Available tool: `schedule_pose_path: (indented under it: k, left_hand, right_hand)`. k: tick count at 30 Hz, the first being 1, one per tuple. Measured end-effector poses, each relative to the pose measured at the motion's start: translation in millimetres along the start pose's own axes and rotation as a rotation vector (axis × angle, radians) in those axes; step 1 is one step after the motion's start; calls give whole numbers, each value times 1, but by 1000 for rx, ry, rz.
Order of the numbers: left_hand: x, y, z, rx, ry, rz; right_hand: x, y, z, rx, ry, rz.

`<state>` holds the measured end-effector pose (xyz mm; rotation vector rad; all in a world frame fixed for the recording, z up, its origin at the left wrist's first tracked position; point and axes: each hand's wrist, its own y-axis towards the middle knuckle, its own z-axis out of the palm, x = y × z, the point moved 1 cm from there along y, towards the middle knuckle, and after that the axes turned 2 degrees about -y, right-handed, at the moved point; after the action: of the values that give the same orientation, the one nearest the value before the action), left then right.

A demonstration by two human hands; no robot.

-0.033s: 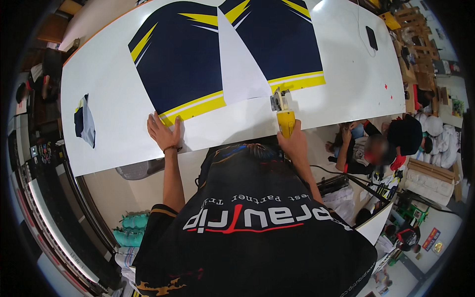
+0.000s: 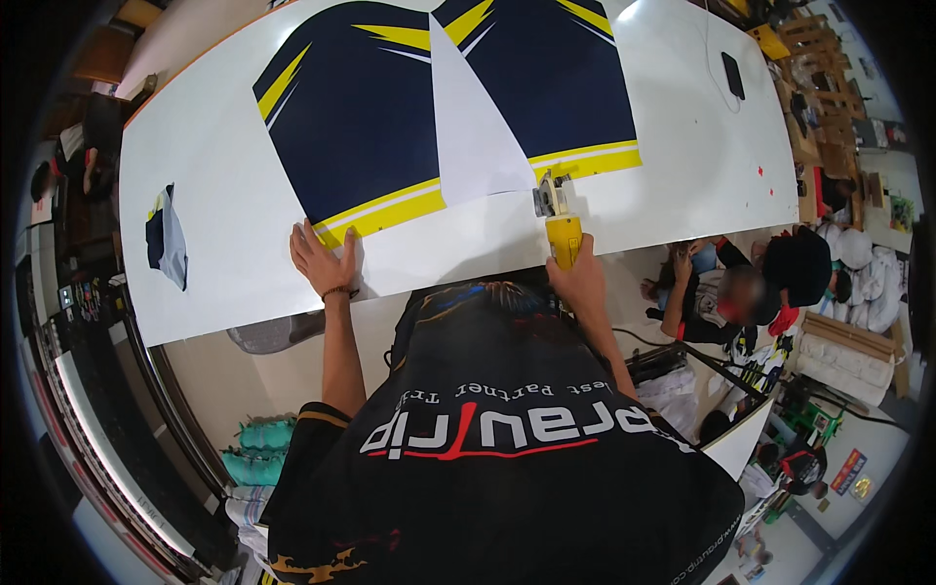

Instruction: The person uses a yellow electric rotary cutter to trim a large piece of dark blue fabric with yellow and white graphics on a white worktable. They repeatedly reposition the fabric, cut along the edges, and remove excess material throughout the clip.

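Observation:
A printed fabric sheet with two navy, yellow-banded panels lies flat on the white table [image 2: 702, 175]. Its left panel [image 2: 356, 127] and right panel [image 2: 565, 88] are parted by a white wedge [image 2: 473, 132]. My left hand [image 2: 322, 260] rests with fingers spread at the lower left corner of the left panel. In my right hand [image 2: 577, 275] is a yellow handheld electric fabric cutter [image 2: 563, 241], gripped by its body. The cutter's metal head sits at the lower edge of the sheet, where the white wedge meets the right panel's yellow band.
A crumpled navy and grey fabric scrap [image 2: 171, 244] lies at the table's left. A black phone [image 2: 732, 75] with a white cable is at the far right. Another person [image 2: 697, 292] sits below the right edge, near a black cable [image 2: 682, 343].

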<state>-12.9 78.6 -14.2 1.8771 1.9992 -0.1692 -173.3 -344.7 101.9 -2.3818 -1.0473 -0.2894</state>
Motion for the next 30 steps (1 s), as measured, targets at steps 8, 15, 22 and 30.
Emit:
schedule_pose_path:
  k: [8,15,22,30]
  left_hand:
    - [-1,11,7,-11,-9,-19]
    - [-2,10,5,2,19,-34]
    - [-2,10,4,-11,10,-32]
    - [-6,10,0,14,-6,-51]
  right_hand:
    - [10,26,1,11,16,13]
    - [11,35,-2,23,-37,26]
    - [17,54,-10,24,-94,-2]
    - [16,68,-23,46,-150,-54]
